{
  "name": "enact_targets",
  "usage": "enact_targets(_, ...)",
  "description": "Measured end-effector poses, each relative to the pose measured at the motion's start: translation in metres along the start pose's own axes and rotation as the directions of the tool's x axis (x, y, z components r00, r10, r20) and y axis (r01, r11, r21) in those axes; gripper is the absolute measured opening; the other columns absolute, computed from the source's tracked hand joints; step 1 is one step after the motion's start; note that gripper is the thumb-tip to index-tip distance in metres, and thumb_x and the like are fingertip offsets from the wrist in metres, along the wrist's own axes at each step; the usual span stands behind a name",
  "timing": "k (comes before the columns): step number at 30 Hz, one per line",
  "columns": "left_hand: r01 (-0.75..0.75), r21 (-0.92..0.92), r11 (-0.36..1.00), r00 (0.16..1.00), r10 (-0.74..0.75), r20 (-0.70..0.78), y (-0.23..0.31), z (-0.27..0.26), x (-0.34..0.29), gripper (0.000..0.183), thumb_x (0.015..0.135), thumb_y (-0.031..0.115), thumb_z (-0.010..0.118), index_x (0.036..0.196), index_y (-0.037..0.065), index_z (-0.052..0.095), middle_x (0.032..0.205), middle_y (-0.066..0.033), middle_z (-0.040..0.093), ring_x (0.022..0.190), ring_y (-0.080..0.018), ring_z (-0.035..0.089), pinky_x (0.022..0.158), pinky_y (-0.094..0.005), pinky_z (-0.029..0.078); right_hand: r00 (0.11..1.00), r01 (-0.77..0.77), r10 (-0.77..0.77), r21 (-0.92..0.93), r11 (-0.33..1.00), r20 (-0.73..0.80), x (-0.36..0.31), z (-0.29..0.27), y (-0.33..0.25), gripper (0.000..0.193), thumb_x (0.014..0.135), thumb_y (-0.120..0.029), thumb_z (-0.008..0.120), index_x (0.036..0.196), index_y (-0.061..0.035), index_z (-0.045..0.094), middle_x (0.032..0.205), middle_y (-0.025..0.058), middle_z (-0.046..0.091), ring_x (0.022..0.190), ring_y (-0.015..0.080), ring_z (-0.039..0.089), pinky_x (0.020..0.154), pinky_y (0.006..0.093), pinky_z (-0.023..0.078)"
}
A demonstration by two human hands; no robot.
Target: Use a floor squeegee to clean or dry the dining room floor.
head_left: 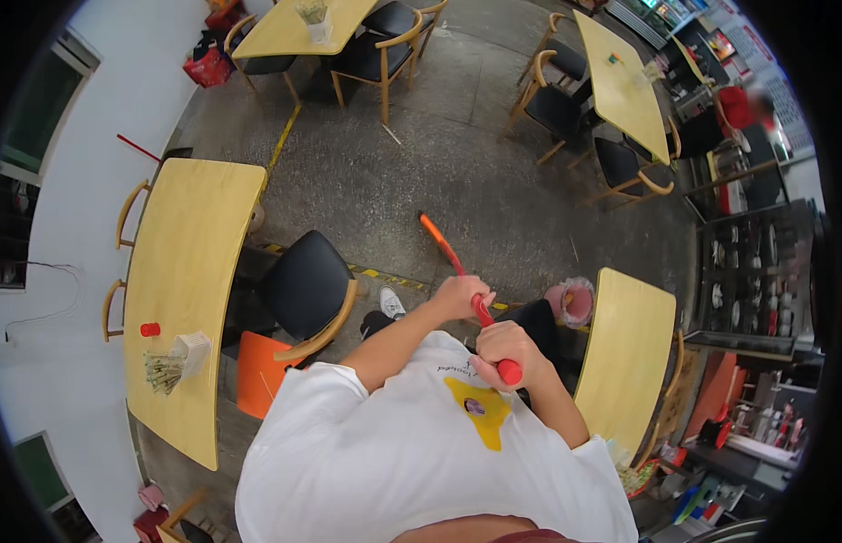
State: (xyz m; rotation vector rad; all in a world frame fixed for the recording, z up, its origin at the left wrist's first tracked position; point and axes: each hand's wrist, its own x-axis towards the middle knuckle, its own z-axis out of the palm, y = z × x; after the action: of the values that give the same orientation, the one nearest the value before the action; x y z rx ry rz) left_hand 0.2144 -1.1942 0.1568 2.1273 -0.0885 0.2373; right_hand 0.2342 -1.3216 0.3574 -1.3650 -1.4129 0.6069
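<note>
- Broom handle, red-orange and slim, runs diagonally from the person's chest out over the grey floor; its far tip shows orange, and its lower working end is out of sight.
- Left hand is clenched round the handle partway along it, knuckles up, forearm stretched forward from the white T-shirt.
- Right hand is fisted on the handle's near end, just behind the left hand, with the red butt poking out below the fingers.
- Both hands sit close together on the handle, one just ahead of the other.
- Left of the handle, a black-seated chair stands against a long yellow table carrying a red cup and a white chopstick holder.
- Right of the handle, a pink bin stands on the floor beside another yellow table.
- Just below the left hand, a white shoe peeks out on the floor.
- Far beyond the handle's tip, more yellow tables and chairs stand.
</note>
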Motion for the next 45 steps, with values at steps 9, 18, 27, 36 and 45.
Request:
enact_targets(9,0.019,0.166,0.986,0.99,-0.042,0.136,-0.067,-0.118,0.1,0.037,0.09,0.036,0.064,0.066,0.008,0.058,0.072,-0.0111,0.062,0.074,-0.0354,0.062,0.064,-0.0482,0.048,0.952,0.104,-0.079,0.071,0.992,-0.297,0.101,-0.059,0.044,0.03,0.072,0.01,0.058,0.056,-0.0045,0.037,0.053,0.0082,0.041,0.046,0.027,0.043,0.05,0.0358,0.039)
enact_targets(18,0.343,0.038,0.938,0.939,-0.343,-0.028,-0.182,-0.097,0.07,0.024,0.086,0.028,0.069,0.074,0.009,0.06,0.077,-0.015,0.063,0.079,-0.0367,0.063,0.068,-0.0469,0.049,0.993,-0.055,0.077,0.229,0.972,-0.089,0.139,-0.084,0.127,0.032,0.081,0.006,0.063,0.06,-0.002,0.04,0.06,0.0107,0.045,0.055,0.0284,0.046,0.056,0.0376,0.038)
enact_targets(27,0.351,0.106,0.93,0.872,-0.366,0.324,-0.213,-0.144,0.194,0.023,0.083,0.025,0.068,0.079,0.003,0.064,0.078,-0.0177,0.067,0.078,-0.0327,0.068,0.068,-0.0413,0.05,0.995,-0.098,0.101,0.237,0.966,0.003,0.205,-0.197,0.202,0.033,0.089,-0.004,0.063,0.061,-0.0021,0.045,0.055,0.0099,0.046,0.051,0.0224,0.046,0.052,0.0358,0.037)
enact_targets(36,0.329,0.057,0.943,0.838,-0.32,0.442,-0.247,-0.151,0.247,0.035,0.083,0.038,0.069,0.074,0.004,0.066,0.076,-0.0173,0.068,0.068,-0.0297,0.066,0.064,-0.0421,0.05,0.994,-0.097,0.106,0.266,0.959,-0.02,0.228,-0.236,0.253,0.032,0.089,-0.005,0.064,0.061,-0.002,0.05,0.056,0.0096,0.049,0.05,0.0208,0.047,0.051,0.0357,0.038)
enact_targets(45,0.44,0.018,0.898,0.833,-0.416,0.364,-0.278,-0.187,0.261,0.031,0.084,0.031,0.068,0.077,0.001,0.063,0.078,-0.0199,0.066,0.07,-0.0323,0.064,0.065,-0.043,0.048,1.0,-0.028,0.023,0.345,0.938,0.016,0.314,-0.254,0.276,0.029,0.09,-0.003,0.059,0.062,-0.0001,0.051,0.057,0.0096,0.05,0.048,0.0201,0.047,0.05,0.035,0.036)
